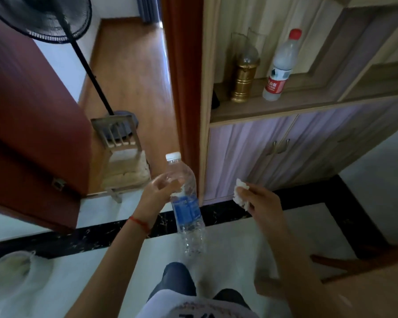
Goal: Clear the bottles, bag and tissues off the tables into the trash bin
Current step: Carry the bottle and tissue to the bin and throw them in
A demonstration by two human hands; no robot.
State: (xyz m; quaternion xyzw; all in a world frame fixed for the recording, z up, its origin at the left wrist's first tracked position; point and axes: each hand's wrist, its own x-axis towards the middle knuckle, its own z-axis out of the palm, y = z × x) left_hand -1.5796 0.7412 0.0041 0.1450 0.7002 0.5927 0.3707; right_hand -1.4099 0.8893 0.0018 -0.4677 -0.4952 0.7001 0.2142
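Observation:
My left hand [157, 190] grips a clear plastic bottle [186, 203] with a blue label and white cap, held upright at its upper part, in mid air over the floor. A crumpled white tissue [240, 193] is pinched in my right hand [260, 200], just right of the bottle. A second bottle [279, 67] with a red cap and red label stands on the cabinet shelf [285, 106] ahead. At the lower left, a bin lined with a white plastic bag [12, 278] sits on the floor.
A gold-coloured container [244, 74] stands beside the red-label bottle. A small wooden chair [122, 154] and a standing fan [55, 21] fill the doorway on the left, next to an open red-brown door [32, 134]. A wooden table corner [365, 290] juts in at lower right.

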